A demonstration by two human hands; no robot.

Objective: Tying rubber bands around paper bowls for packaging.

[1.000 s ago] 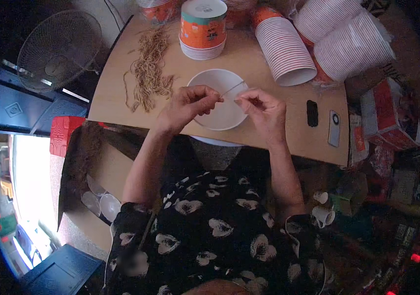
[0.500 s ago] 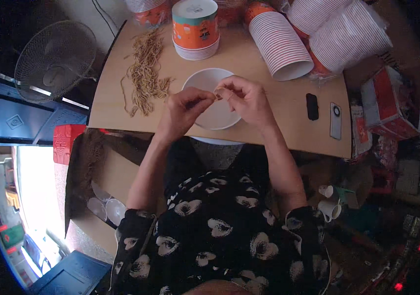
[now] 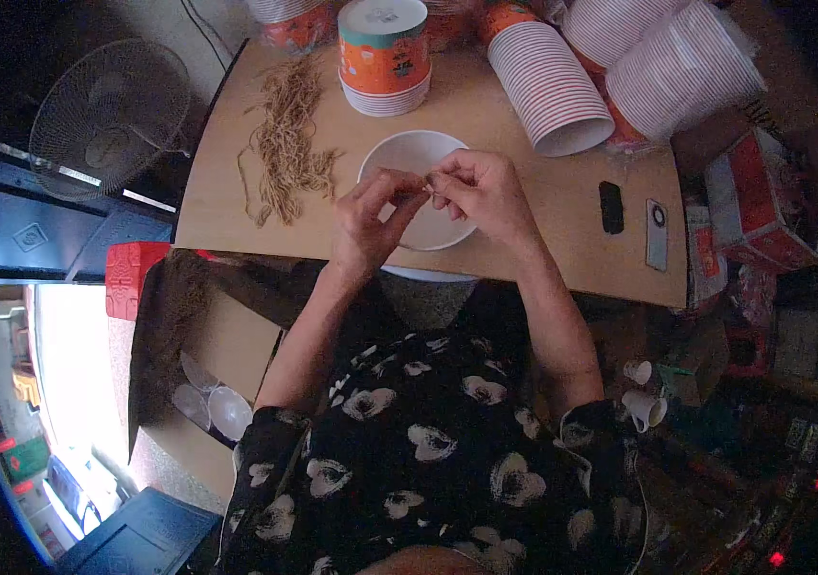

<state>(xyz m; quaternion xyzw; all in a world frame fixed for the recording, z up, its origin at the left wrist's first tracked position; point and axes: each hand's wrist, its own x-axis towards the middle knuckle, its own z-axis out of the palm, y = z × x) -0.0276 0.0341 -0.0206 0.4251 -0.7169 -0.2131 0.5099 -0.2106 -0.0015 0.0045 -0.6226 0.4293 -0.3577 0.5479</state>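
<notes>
My left hand (image 3: 371,213) and my right hand (image 3: 486,194) meet over a round white bowl (image 3: 434,232) near the table's front edge. Thumb and fingers of both are pinched, with the fingertips close together. A tiny pale brownish bit seems to be between them, too small to name. To the left of the bowl lies a loose tangled heap of brown, cord-like strands (image 3: 289,153). An upside-down stack of orange and white paper tubs (image 3: 385,62) stands behind the bowl.
Stacked white paper tubs (image 3: 548,86) lie on their sides at the back right, beside plastic-wrapped stacks (image 3: 682,67). A black phone-like object (image 3: 611,208) and a silver phone-like object (image 3: 656,235) rest at the right. A fan (image 3: 107,120) stands left of the table (image 3: 227,211).
Both hands have shifted slightly; the left hand has turned a little, with its thumb and index finger more bowed. The fingertips stay together over the bowl.
</notes>
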